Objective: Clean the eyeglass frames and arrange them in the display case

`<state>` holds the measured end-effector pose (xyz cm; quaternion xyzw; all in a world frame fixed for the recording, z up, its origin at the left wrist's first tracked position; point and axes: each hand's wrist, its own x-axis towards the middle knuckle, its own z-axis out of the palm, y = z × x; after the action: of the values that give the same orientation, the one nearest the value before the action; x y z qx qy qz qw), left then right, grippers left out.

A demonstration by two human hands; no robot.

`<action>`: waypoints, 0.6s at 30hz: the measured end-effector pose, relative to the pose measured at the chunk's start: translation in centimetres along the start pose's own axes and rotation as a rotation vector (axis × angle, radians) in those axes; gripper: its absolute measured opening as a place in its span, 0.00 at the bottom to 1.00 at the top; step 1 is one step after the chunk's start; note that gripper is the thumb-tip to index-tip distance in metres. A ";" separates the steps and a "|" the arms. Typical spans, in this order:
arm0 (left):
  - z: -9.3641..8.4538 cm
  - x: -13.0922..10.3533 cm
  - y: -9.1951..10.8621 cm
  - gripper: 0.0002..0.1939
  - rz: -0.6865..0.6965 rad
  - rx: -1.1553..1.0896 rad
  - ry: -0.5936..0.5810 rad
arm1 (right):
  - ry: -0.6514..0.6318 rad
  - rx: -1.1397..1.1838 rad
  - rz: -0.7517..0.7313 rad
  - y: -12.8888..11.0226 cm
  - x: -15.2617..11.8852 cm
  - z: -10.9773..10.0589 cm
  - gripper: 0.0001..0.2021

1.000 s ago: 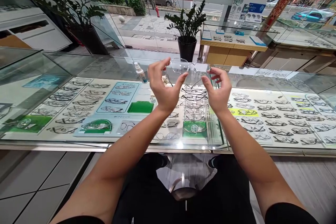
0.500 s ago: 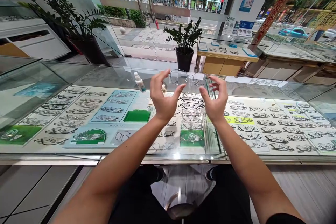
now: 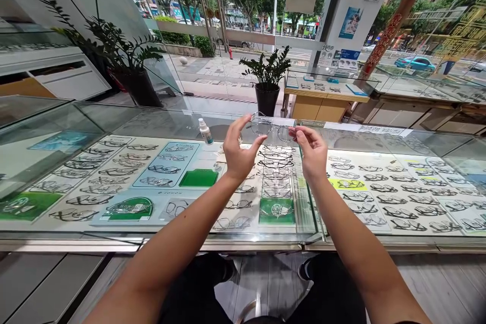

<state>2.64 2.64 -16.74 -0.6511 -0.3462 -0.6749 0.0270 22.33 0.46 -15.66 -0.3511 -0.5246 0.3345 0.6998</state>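
Observation:
A pair of thin-rimmed eyeglasses (image 3: 271,125) is raised above the glass counter, its round lenses facing me. My left hand (image 3: 240,151) holds it at the left lens, index finger at the upper outer rim and thumb by the lower edge, with a wide gap between them. At the other end, my right hand (image 3: 313,151) has thumb and fingertips closed on the outer edge of the right lens. The temples are hard to make out. Left of my left hand, a small white spray bottle (image 3: 205,132) stands on the counter.
Under the glass top of the display counter (image 3: 159,237) lie rows of eyeglasses (image 3: 167,169) and green display cards (image 3: 199,178). Beyond it stand a potted plant (image 3: 267,96), a larger one (image 3: 140,83) at left, and a wooden display table (image 3: 318,106).
My right thumb and fingers have closed on the right end of the eyeglasses; they were spread apart before. The whole view has shifted, so the counter appears lower.

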 end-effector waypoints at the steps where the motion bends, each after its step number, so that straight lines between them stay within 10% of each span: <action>1: 0.0 0.0 -0.1 0.30 -0.018 -0.021 -0.010 | -0.006 0.005 0.010 0.1 0.1 0.0 0.18; 18: -0.8 0.5 0.8 0.28 0.169 0.125 -0.332 | -0.206 -0.489 -0.253 -0.5 0.2 -1.1 0.08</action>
<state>2.29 1.82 -15.83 -0.7772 -0.3314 -0.5308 0.0666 23.45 0.22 -15.34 -0.4055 -0.6974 0.1421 0.5736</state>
